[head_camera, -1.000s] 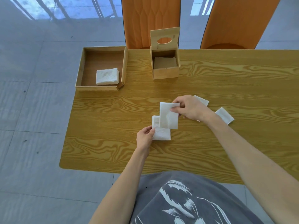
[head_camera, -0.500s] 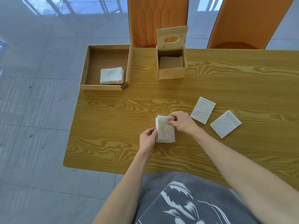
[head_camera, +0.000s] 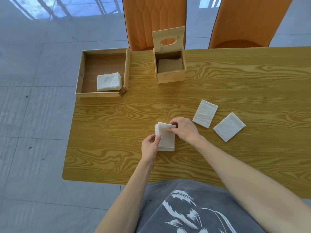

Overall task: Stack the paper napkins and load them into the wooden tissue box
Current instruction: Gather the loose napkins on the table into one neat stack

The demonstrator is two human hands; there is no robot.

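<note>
- Two orange chairs [head_camera: 154, 21] stand behind my wood-grain table [head_camera: 235, 78], on pale grey floor tiles [head_camera: 33, 132].
- At the far left edge sits a tray [head_camera: 79, 81] with a napkin pile [head_camera: 109, 81] inside; right of it, the box [head_camera: 170, 76] stands with its lid [head_camera: 168, 38] up and napkins inside.
- My left hand [head_camera: 150, 146] pinches the stack's [head_camera: 166, 138] left edge; my right hand [head_camera: 184, 129] grips its far right corner.
- Two loose napkins [head_camera: 205, 113] lie flat just right of my right hand, near each other.
- Compared with half a second ago, the stack looks squarer, and my right fingers have shifted to the corner.
</note>
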